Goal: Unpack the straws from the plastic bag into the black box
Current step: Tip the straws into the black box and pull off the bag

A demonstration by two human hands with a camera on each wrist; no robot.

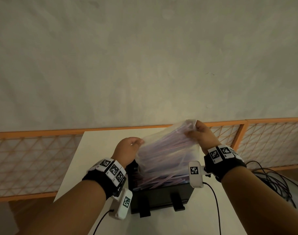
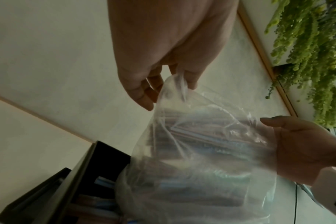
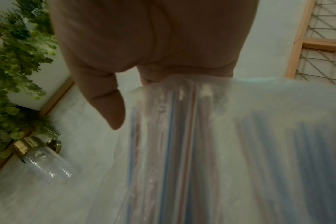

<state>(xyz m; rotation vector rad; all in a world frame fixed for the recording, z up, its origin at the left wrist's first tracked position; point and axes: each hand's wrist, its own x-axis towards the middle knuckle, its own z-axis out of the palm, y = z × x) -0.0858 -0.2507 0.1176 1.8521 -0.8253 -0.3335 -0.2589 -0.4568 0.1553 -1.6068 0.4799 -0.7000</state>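
A clear plastic bag (image 1: 167, 150) full of thin pink and blue straws hangs tilted, mouth down, over the open black box (image 1: 161, 197) on the white table (image 1: 97, 146). My left hand (image 1: 136, 143) pinches the bag's left upper corner; the left wrist view shows its fingers (image 2: 190, 80) curled on a fold of the bag (image 2: 201, 151). My right hand (image 1: 194, 131) grips the raised far corner. In the right wrist view its fingers (image 3: 182, 72) clamp the plastic over the straws (image 3: 173, 136). Several straws (image 1: 161, 181) lie across the box's top. The box's inside is mostly hidden.
An orange lattice railing (image 1: 263, 141) runs behind the table below a plain wall. Black cables (image 1: 277, 182) lie at the right, and one runs from each wrist camera. Green hanging plants (image 2: 307, 53) and a brass-and-glass wall lamp (image 3: 42, 157) appear in the wrist views.
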